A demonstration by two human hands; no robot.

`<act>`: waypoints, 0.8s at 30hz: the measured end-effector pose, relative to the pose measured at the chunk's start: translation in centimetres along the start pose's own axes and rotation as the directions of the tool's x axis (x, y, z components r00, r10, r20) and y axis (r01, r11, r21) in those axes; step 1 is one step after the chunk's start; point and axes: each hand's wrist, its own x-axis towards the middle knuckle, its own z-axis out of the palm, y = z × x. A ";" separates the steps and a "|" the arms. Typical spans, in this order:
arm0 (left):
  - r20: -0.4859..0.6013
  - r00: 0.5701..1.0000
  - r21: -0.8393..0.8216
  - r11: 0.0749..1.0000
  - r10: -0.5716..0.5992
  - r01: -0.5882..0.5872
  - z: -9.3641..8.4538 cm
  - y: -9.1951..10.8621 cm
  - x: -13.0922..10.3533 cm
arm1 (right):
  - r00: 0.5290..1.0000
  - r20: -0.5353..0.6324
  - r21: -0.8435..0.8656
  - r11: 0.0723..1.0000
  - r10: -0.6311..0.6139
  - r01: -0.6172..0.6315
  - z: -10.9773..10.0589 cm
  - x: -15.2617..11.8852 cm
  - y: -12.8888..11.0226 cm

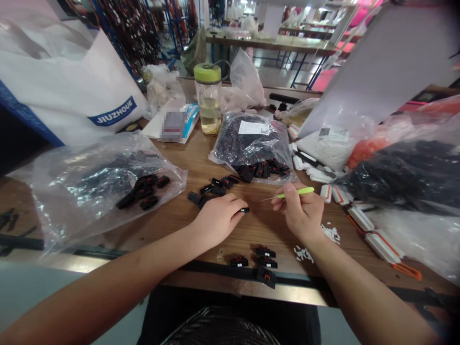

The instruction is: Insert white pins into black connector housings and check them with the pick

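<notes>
My left hand [220, 216] is closed on a small black connector housing [245, 210], whose end with white dots sticks out past the fingertips. In my right hand [301, 211] is a thin pick with a lime-green handle [298, 192]; its fine metal tip points left, apart from the housing. Several loose black housings [217, 186] lie just beyond my left hand. Near the front edge sit several more black housings [267, 262], some with two white dots and red parts. Small white plugs [304, 254] are scattered by my right forearm.
A clear bag of black housings [253, 139] lies ahead, another bag [104, 177] at left. A lime-lidded bottle [209, 103] stands behind. A white JIUZHOUE sack [68, 81] fills the back left. White-and-orange strips [373, 230] and filled plastic bags [406, 172] line the right side.
</notes>
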 end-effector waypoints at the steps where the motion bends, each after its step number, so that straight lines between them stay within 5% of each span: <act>1: -0.022 1.000 -0.016 1.000 0.014 -0.014 0.3 -0.1 0.1 | 1.000 0.018 0.011 1.000 0.014 -0.014 0.1 -0.1 -0.1; 6: -0.081 0.996 -0.071 0.997 0.021 -0.027 1.0 -0.2 -0.4 | 0.992 0.116 0.009 0.999 0.044 -0.046 0.9 -0.7 -0.9; 13: -0.030 0.999 -0.117 0.993 -0.033 0.030 0.3 0.1 -0.3 | 0.984 0.177 -0.059 0.998 -0.006 0.017 1.2 -1.4 -1.3; 24: -0.012 0.999 -0.140 0.989 -0.048 0.046 0.1 0.2 -0.2 | 0.980 0.194 -0.103 0.993 -0.039 0.060 1.6 -1.5 -1.2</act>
